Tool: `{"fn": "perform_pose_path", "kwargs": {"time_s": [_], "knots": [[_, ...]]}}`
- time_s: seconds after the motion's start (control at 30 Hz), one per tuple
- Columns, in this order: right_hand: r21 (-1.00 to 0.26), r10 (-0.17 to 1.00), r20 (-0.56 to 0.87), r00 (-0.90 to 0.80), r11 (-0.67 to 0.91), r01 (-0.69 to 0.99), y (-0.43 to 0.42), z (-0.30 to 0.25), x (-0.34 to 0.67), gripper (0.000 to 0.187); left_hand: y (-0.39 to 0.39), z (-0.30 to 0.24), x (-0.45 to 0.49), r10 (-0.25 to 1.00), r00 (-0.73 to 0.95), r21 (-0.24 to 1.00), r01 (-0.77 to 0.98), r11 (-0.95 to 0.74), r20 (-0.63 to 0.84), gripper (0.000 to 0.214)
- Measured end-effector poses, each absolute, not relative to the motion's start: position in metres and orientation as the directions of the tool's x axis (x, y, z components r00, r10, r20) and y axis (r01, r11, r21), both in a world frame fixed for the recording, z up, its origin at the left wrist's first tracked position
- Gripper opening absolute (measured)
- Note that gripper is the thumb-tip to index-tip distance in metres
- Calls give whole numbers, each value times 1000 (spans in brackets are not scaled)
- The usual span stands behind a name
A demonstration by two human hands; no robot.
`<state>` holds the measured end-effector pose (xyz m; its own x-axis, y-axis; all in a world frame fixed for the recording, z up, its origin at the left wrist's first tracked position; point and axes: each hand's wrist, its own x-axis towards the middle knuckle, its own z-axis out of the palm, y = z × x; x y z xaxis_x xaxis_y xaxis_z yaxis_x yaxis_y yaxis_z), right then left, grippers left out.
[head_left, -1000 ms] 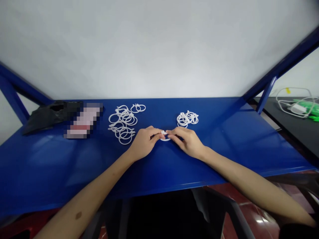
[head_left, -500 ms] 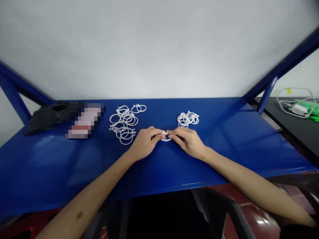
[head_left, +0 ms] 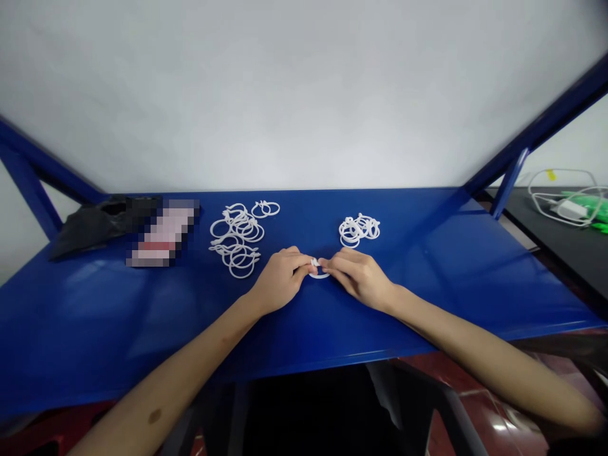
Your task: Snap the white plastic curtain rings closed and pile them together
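Between my two hands is a white plastic ring (head_left: 320,276) with a clasp at its top, like a curtain ring. My left hand (head_left: 284,278) pinches the clasp's left side between thumb and fingers. From the other side my right hand (head_left: 360,277) grips the ring, its fingertips hiding part of the clasp; whether the clasp is fastened I cannot make out. A loose heap of similar white rings (head_left: 242,258), several with their ends apart, lies beyond my left hand. Past my right hand sits a tighter pile of white rings (head_left: 350,233).
The blue table (head_left: 304,342) meets a pale wall (head_left: 304,95) at the back. On its left lie a black bag (head_left: 88,229) and a blurred pink item (head_left: 164,231). Blue metal braces (head_left: 510,180) rise at both sides. A white charger with cable (head_left: 572,209) rests on a dark surface at right.
Both hands have shifted slightly toward me with the ring between them, keeping their pinch. The piles of rings look the same.
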<state>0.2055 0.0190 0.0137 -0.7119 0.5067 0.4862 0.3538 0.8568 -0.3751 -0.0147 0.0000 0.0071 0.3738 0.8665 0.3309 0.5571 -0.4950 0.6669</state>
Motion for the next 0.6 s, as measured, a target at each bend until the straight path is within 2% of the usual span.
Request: {"fn": "perform_pose_path", "kwargs": {"time_s": [0.3,0.6], "knots": [[-271,450,481,-752,892,361,20,9,205,27,0,3,-15,818,428,581,576,-575,385,27],[-317,482,514,-710,876,364,18,11,204,24,1,2,-16,796,451,523,600,-605,403,29]]}}
